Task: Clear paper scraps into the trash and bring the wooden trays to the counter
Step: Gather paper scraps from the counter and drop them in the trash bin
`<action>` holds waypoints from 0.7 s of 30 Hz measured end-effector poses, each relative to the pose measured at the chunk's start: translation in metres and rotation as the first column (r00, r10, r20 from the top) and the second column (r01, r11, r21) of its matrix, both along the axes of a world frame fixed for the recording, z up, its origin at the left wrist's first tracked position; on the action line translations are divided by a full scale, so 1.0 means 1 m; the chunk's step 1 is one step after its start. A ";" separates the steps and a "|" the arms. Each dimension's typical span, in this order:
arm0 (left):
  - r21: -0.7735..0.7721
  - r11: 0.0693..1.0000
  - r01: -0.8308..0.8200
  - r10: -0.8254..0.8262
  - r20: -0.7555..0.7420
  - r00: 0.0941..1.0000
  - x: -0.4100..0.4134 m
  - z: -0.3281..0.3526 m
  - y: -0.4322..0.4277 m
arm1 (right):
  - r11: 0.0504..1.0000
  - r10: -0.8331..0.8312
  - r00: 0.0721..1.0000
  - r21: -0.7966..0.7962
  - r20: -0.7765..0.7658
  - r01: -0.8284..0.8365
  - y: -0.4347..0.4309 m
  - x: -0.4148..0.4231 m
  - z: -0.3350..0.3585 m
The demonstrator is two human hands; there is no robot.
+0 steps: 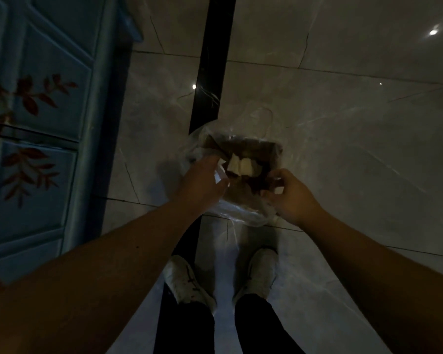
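A clear plastic trash bag (pixel 243 215) hangs open in front of me, above the tiled floor. Brown paper scraps (pixel 253 149) and a few white scraps (pixel 241 166) lie inside it. My left hand (pixel 202 180) grips the bag's left rim. At the bag's right rim my right hand (pixel 289 195) is closed on the plastic, with a small pale scrap showing between its fingers. No wooden trays are in view.
A blue cabinet (pixel 44 118) with painted red leaves stands close on the left. The glossy grey tiled floor (pixel 343 111) has a black strip (pixel 212 62) running away from me. My white shoes (pixel 187 284) are directly below the bag.
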State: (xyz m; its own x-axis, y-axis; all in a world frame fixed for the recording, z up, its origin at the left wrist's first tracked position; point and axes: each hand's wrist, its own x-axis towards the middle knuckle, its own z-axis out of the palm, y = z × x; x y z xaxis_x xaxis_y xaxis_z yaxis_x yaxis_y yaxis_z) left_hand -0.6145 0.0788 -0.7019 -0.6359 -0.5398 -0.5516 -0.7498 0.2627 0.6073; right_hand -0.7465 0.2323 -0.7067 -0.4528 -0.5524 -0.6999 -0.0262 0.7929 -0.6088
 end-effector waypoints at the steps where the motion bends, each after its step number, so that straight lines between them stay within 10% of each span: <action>1: -0.004 1.000 0.009 -0.009 -0.002 1.000 -0.001 0.003 -0.001 | 1.000 -0.004 1.000 -0.012 -0.005 0.004 0.001 0.000 0.004; 12: -0.084 0.979 0.187 -0.190 -0.021 0.982 -0.011 0.095 -0.005 | 0.976 0.187 0.966 -0.074 -0.181 -0.203 -0.002 -0.004 0.082; 21: -0.494 0.747 0.444 -0.468 0.083 0.880 -0.013 0.280 -0.022 | 0.823 0.533 0.658 0.147 -0.532 -0.548 -0.011 -0.023 0.255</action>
